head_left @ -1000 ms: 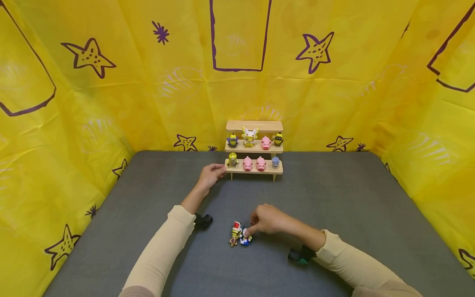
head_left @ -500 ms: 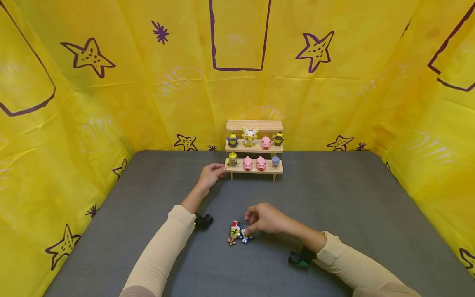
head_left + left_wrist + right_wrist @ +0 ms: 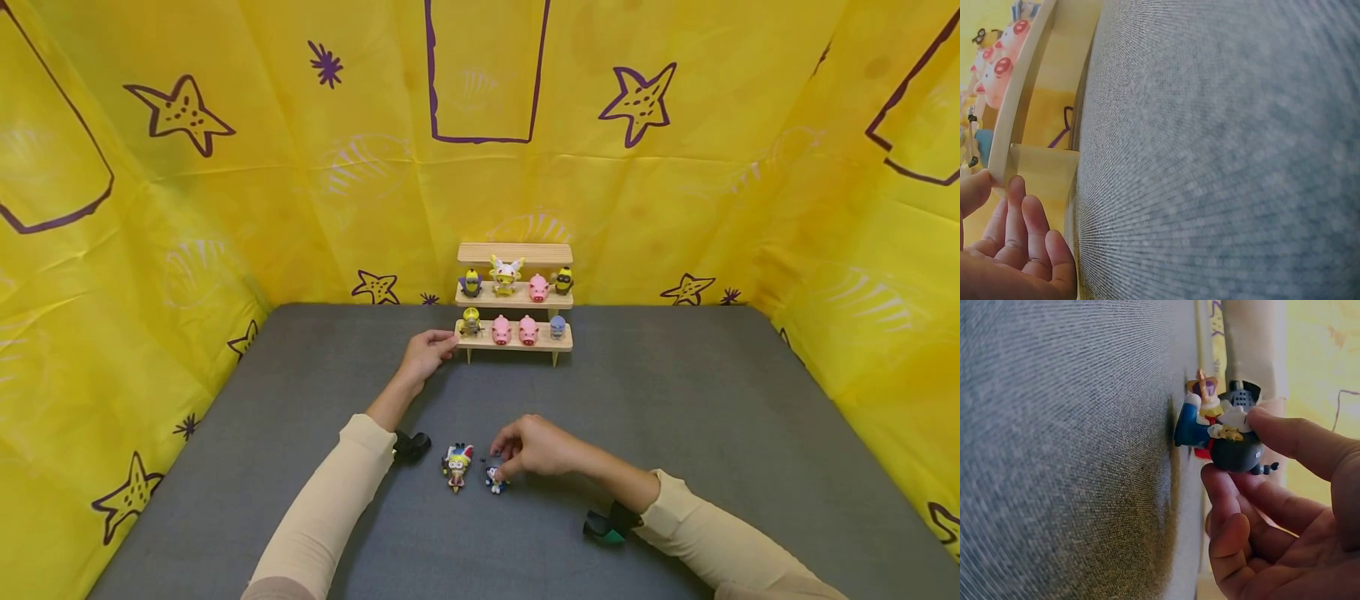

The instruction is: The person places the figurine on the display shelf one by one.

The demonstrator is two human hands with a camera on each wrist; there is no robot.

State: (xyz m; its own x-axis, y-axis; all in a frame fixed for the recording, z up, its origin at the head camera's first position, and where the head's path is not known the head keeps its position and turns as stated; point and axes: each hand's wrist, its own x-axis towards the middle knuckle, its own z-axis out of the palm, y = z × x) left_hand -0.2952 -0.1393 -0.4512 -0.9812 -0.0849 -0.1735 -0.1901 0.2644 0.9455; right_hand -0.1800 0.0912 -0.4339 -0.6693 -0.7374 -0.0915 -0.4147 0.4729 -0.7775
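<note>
My left hand (image 3: 424, 357) pinches the left end of the bottom tier of a wooden display shelf (image 3: 517, 346), thumb on top and fingers under it in the left wrist view. Between the thumb and fingers of my right hand (image 3: 543, 446) is a small figurine (image 3: 1235, 453) with a dark round head, white face and blue body, tilted close over the grey tabletop. Just left of it lies a yellow minion figurine (image 3: 455, 471) with a red, white and blue headpiece; in the right wrist view its gold-and-purple piece (image 3: 1204, 385) shows behind the held figurine.
Pink pig figures (image 3: 501, 331), minion figures (image 3: 471, 285) and a white-and-yellow horned figure (image 3: 505, 277) stand on the two lower tiers. The top tier (image 3: 515, 254) is bare wood. Yellow printed cloth (image 3: 300, 208) encloses the grey table (image 3: 675, 400).
The minion figurine has shifted left, away from the dark-headed one, and now lies face up. My right hand keeps its pinch with small shifts. My left hand stays at the shelf.
</note>
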